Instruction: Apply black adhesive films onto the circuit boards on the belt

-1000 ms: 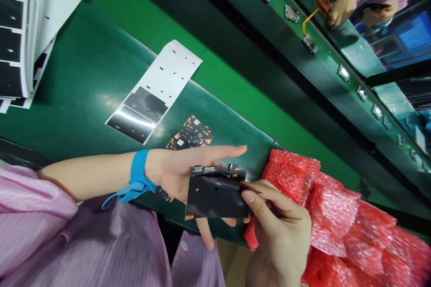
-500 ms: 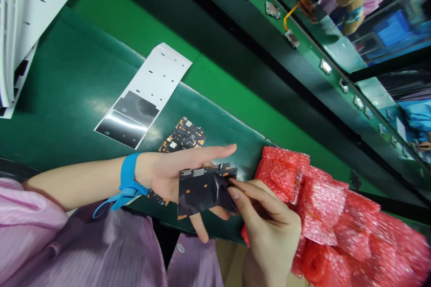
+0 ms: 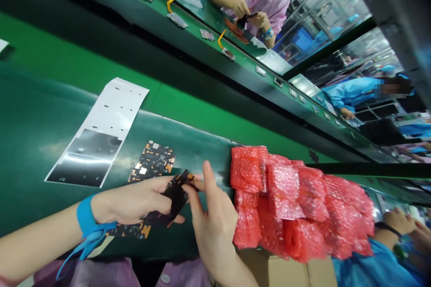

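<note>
My left hand (image 3: 141, 199), with a blue band (image 3: 85, 219) at its wrist, is closed on a dark circuit board (image 3: 177, 197), the thumb lying across its black-filmed face. The board is tilted, and its near end is partly hidden by my fingers. With its index finger raised, my right hand (image 3: 215, 219) pinches the board's right edge between thumb and another finger. Beyond my left hand lies another circuit board (image 3: 153, 161), dark with orange patches. A white backing sheet (image 3: 116, 103) bearing glossy black film pieces (image 3: 89, 152) lies to its left.
Red bubble-wrapped bundles (image 3: 286, 188) are piled to my right above a cardboard box (image 3: 286, 271). Beyond the green bench edge, small parts (image 3: 177, 20) sit along a line. A co-worker in pink (image 3: 249, 4) works opposite; another person's blue sleeve (image 3: 363, 264) is at lower right.
My view has swung right. My left hand, open and flat under the board before, has closed over it with the thumb on top. My right index finger has lifted, and the board is tilted more.
</note>
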`<act>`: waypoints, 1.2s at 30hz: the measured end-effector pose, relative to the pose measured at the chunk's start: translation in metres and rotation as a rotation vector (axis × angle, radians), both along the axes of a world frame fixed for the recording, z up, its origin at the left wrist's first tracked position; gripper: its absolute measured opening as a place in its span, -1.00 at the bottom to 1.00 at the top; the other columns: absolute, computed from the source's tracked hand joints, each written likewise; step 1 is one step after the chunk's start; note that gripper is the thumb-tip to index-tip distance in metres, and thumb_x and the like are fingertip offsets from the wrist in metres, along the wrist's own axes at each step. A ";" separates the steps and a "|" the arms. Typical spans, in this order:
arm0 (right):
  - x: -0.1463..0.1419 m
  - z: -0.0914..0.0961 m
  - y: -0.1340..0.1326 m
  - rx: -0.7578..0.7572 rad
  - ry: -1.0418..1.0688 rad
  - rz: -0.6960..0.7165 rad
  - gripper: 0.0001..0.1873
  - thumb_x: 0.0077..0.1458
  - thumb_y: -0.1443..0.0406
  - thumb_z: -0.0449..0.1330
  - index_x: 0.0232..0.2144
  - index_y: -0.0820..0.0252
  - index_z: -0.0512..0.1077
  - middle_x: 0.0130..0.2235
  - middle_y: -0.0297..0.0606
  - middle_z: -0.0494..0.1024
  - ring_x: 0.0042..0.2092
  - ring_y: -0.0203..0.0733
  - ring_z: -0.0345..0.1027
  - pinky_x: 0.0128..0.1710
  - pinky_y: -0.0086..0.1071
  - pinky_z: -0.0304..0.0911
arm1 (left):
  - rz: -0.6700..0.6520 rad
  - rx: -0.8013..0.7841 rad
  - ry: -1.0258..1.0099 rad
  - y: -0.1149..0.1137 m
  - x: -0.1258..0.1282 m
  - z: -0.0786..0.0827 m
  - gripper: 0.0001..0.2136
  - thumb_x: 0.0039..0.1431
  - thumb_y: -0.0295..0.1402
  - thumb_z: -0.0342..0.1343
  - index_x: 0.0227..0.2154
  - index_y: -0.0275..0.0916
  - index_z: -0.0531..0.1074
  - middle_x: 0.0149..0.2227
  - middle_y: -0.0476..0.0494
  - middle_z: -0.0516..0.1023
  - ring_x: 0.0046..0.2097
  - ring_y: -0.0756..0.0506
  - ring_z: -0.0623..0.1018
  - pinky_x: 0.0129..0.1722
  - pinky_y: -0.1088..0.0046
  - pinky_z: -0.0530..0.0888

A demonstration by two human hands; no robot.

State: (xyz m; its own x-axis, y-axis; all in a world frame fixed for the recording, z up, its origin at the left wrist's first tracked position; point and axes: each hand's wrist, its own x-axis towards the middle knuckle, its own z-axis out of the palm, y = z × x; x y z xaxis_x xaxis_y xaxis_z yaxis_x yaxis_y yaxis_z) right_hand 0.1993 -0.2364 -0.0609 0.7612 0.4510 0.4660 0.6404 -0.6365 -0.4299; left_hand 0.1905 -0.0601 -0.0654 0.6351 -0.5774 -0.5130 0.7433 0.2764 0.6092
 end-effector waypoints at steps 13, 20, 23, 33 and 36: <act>0.026 -0.010 0.007 0.315 0.678 0.062 -0.78 0.10 0.13 0.43 -0.42 0.11 0.56 -0.37 -0.34 0.61 -0.24 -0.16 0.47 -0.21 -0.33 0.35 | -0.140 0.312 -0.217 0.015 -0.007 -0.020 -0.60 0.13 -0.01 0.21 -0.26 -0.30 0.43 -0.28 -0.09 0.54 -0.26 -0.05 0.47 -0.26 0.51 0.40; 0.037 -0.007 0.010 0.460 0.923 0.063 -0.72 0.08 0.15 0.35 -0.55 0.19 0.52 -0.55 -0.42 0.43 -0.46 -0.33 0.19 -0.42 -0.44 0.16 | -0.094 0.590 -0.344 0.031 -0.013 -0.015 -0.56 0.17 0.08 0.17 -0.29 -0.28 0.43 -0.43 0.01 0.36 -0.39 0.01 0.32 -0.43 0.56 0.26; 0.031 -0.015 0.011 0.549 1.007 0.006 -0.67 0.03 0.08 0.37 -0.56 0.20 0.50 -0.58 -0.43 0.38 -0.49 -0.35 0.14 -0.44 -0.44 0.13 | 0.097 0.590 -0.294 0.032 -0.017 -0.021 -0.51 0.05 0.12 0.23 -0.27 -0.27 0.47 -0.38 -0.04 0.51 -0.36 -0.03 0.45 -0.38 0.55 0.38; 0.181 -0.077 0.023 0.600 0.815 -0.153 -0.40 0.24 -0.12 0.18 -0.59 0.22 0.34 -0.59 -0.53 0.28 -0.61 -0.47 0.10 -0.59 -0.51 0.10 | 0.519 1.599 -0.485 0.105 -0.015 -0.046 -0.15 0.24 0.22 -0.30 0.21 -0.52 0.25 0.21 -0.57 0.42 0.24 -0.45 0.45 0.29 -0.04 0.35; 0.232 -0.078 0.023 0.566 0.678 -0.194 -0.62 0.39 0.06 0.14 -0.23 0.29 0.49 -0.29 -0.35 0.51 -0.39 -0.37 0.42 -0.37 -0.43 0.40 | 0.408 1.780 -0.400 0.128 -0.025 -0.041 -0.12 0.30 0.11 -0.17 0.28 -0.76 0.10 0.23 -0.86 0.25 0.29 -0.75 0.24 0.24 -0.31 0.21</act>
State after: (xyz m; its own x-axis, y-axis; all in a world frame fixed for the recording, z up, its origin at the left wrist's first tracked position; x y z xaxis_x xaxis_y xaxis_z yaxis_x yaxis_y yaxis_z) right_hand 0.4314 -0.2135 -0.1387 0.9920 0.1259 0.0027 0.0388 -0.2851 -0.9577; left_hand 0.1653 0.0675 -0.1061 0.7984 0.5980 -0.0707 0.5618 -0.6973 0.4451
